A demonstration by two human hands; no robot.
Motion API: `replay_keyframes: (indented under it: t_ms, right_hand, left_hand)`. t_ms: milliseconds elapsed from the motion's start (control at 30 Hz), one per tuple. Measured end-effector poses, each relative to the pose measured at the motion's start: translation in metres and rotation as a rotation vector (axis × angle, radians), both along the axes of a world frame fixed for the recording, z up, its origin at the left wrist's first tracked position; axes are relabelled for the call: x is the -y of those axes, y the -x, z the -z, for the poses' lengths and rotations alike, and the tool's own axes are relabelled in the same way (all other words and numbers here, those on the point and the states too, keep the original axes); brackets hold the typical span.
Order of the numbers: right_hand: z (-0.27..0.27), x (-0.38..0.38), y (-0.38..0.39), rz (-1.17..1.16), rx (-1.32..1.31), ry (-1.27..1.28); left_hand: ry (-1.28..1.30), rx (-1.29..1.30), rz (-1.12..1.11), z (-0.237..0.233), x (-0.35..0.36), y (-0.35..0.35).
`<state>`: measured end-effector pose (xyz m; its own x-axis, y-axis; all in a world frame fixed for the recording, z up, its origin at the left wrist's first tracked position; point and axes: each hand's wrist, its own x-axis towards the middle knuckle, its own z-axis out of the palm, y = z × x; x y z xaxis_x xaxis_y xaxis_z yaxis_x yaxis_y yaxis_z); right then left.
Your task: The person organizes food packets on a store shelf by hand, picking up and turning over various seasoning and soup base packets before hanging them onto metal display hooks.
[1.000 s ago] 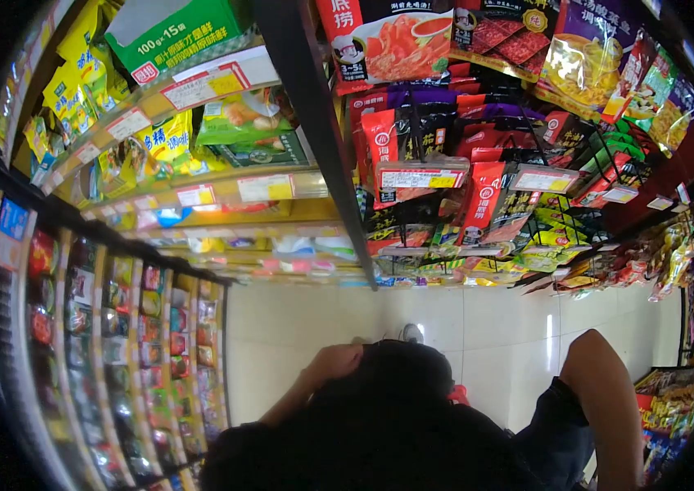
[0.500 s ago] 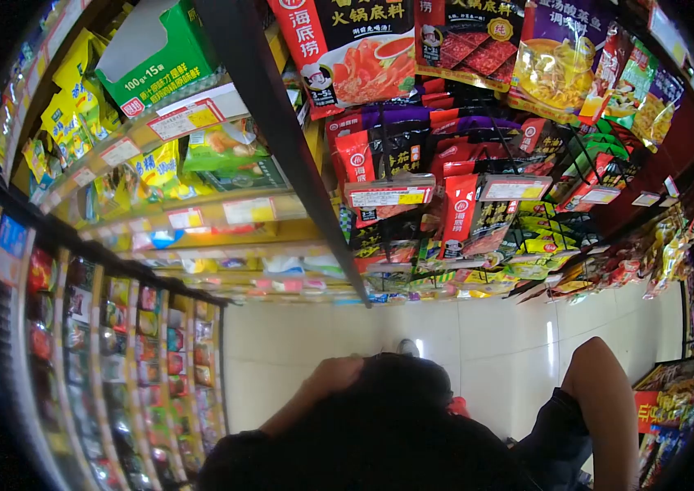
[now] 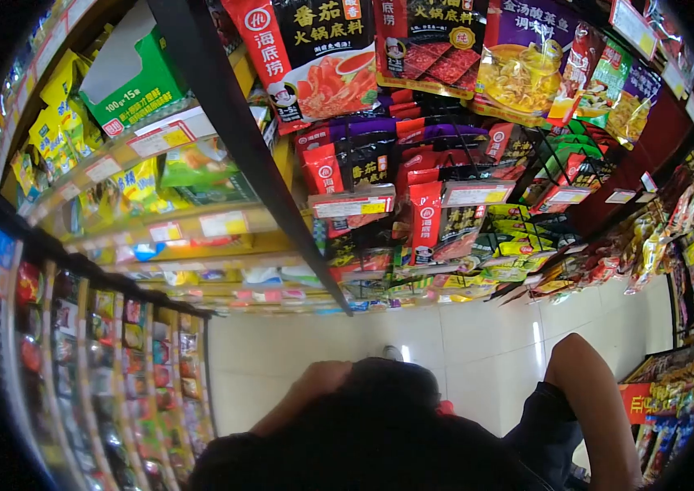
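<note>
My left arm [image 3: 302, 397] is bare below a dark sleeve and bends in toward my body. Its hand is hidden behind the dark clothing [image 3: 396, 380]. My right arm [image 3: 596, 401] is bent at the elbow, and its lower part runs out of the bottom edge, hand out of sight. A small red thing [image 3: 446, 407] shows beside my clothing, too little of it to name. Ahead hang large hot pot base pouches, among them a tomato one [image 3: 322, 65] and a dark red one [image 3: 429, 49]. Smaller red and black pouches [image 3: 427, 221] fill the hooks below. I see neither hand touching them.
A dark shelf post [image 3: 240, 139] divides the hanging pouches from shelves with yellow bags [image 3: 60, 114] and a green carton [image 3: 134, 78]. Packed shelves [image 3: 122, 352] line the left side. More packets [image 3: 674, 401] stand at the right. Pale floor tiles [image 3: 486, 344] lie below; a shoe tip [image 3: 392, 353] shows.
The view has shifted a little, so the shelves and pouches now lie further left. Both arms keep nearly the same pose. No product is visibly taken or moved.
</note>
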<state>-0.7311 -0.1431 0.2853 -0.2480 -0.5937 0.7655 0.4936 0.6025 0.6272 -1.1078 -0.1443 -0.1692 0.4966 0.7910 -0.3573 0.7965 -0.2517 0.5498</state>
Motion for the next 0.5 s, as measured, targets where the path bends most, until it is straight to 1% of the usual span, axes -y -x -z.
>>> replay_keyframes:
  t_ms: [67,167,300,367,467,500]
  right_hand:
    - [-0.002,0.002,-0.004,-0.013,0.010,0.002]
    - [-0.005,0.009,-0.012,-0.039,0.025,0.003]
    - [-0.002,0.014,-0.025,-0.118,0.057,0.022]
    - [0.002,0.000,-0.034,-0.228,0.110,0.115]
    - [0.026,-0.030,-0.044,-0.424,0.201,0.313]
    - [0.047,-0.036,-0.047,-0.526,0.026,0.324]
  left_hand:
    - [-0.048,0.034,-0.035,-0.010,-0.002,-0.002]
    - [0.005,-0.004,-0.050,-0.019,-0.010,-0.008]
    - [-0.057,0.066,-0.092,-0.019,-0.010,-0.016]
    - [-0.102,0.099,-0.104,-0.012,-0.011,-0.020]
    - [-0.177,0.232,-0.127,-0.029,-0.021,-0.024]
    - [-0.157,0.265,-0.170,-0.041,-0.029,-0.026]
